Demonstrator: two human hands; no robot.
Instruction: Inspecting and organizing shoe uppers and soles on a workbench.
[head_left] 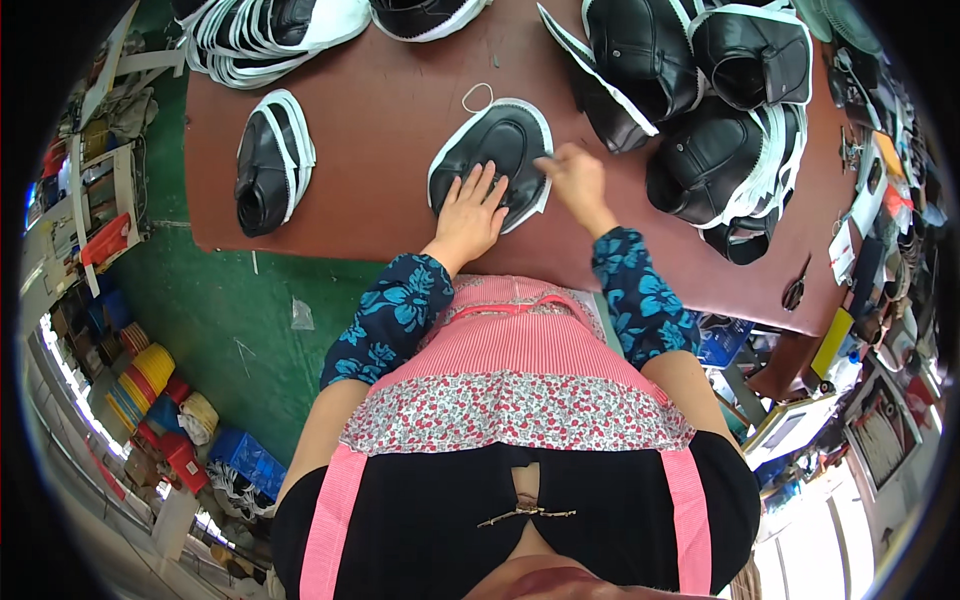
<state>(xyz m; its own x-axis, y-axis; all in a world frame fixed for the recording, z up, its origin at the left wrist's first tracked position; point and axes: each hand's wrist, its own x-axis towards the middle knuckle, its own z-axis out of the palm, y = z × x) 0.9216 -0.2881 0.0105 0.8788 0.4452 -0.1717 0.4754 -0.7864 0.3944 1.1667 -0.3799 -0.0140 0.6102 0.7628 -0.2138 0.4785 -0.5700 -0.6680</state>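
Observation:
A black shoe upper [488, 140] with a white border lies flat on the reddish-brown table in front of me. My left hand [472, 218] rests on it with the fingers stretched and spread, pressing its near left part. At the upper's right edge, my right hand [577, 185] is closed with thumb and forefinger together. What it pinches, if anything, is too small to make out. A thin pale loop of string [477, 97] lies just beyond the upper's far edge.
Stacked black-and-white uppers [270, 40] stand at the far left, and a small stack [272, 165] sits nearer. More uppers [715, 160] are heaped at right. Small scissors [797, 288] lie near the table's right corner. Beyond the right edge is a cluttered shelf.

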